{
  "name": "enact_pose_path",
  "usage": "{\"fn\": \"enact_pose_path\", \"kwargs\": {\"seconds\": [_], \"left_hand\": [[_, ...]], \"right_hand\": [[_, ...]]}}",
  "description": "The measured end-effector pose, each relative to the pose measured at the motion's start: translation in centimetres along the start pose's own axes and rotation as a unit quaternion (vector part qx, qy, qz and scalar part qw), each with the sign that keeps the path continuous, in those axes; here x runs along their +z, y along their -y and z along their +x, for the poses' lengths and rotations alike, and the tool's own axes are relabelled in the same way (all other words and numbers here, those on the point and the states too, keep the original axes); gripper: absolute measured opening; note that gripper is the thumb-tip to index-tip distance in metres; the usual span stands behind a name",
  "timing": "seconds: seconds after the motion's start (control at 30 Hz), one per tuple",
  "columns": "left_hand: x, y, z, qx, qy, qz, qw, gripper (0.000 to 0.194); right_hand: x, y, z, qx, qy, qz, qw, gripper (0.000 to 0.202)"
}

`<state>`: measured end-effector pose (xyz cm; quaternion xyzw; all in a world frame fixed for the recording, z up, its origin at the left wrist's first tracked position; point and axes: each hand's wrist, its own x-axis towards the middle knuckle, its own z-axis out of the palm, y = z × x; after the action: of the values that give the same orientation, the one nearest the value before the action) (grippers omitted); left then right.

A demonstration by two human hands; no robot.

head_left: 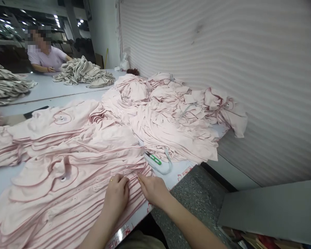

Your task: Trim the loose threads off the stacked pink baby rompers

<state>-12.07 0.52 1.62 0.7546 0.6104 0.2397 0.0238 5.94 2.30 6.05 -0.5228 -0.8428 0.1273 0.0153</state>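
Observation:
Pink garments [88, 188] lie in a layered stack across the near table, with darker pink edging and small buttons along their fronts. My left hand [116, 192] rests on the stack near its right end, fingers curled closed on the top garment's edge. Just to the right, my right hand [154, 189] has thumb and forefinger pinched together over the garment layers. A small thin thing shows at those fingertips, too small to name. Beyond the right hand lie green thread snips [155, 159] and a pale blue-grey strip [168, 166], both apart from my hands.
A large heap of pink garments [168, 124] covers the table's far right side. Grey-beige garment piles [84, 73] sit on another table, where a person [48, 58] works. A corrugated wall [223, 52] rises at the right. The table edge [180, 180] drops to a speckled floor [197, 197].

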Motion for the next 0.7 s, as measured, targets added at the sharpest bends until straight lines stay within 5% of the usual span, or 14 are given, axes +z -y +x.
{"fn": "enact_pose_path", "kwargs": {"seconds": [0.23,0.47,0.6,0.7], "left_hand": [[-0.4,-1.0,-0.6,0.020,0.008,0.061,0.998,0.028],[-0.3,-1.9,-0.3,0.049,-0.054,0.100,0.992,0.020],[0.2,-1.8,-1.2,0.064,-0.092,0.028,0.993,0.018],[0.1,-1.7,-1.5,0.009,-0.096,-0.097,0.991,0.019]], "right_hand": [[-0.4,-1.0,2.7,-0.023,-0.002,-0.015,1.000,0.024],[0.9,-2.5,-1.3,-0.054,-0.028,0.087,0.994,0.043],[1.0,-3.0,-3.6,-0.082,-0.067,0.171,0.979,0.043],[0.7,-3.3,-4.0,-0.107,-0.086,0.209,0.968,0.043]]}}
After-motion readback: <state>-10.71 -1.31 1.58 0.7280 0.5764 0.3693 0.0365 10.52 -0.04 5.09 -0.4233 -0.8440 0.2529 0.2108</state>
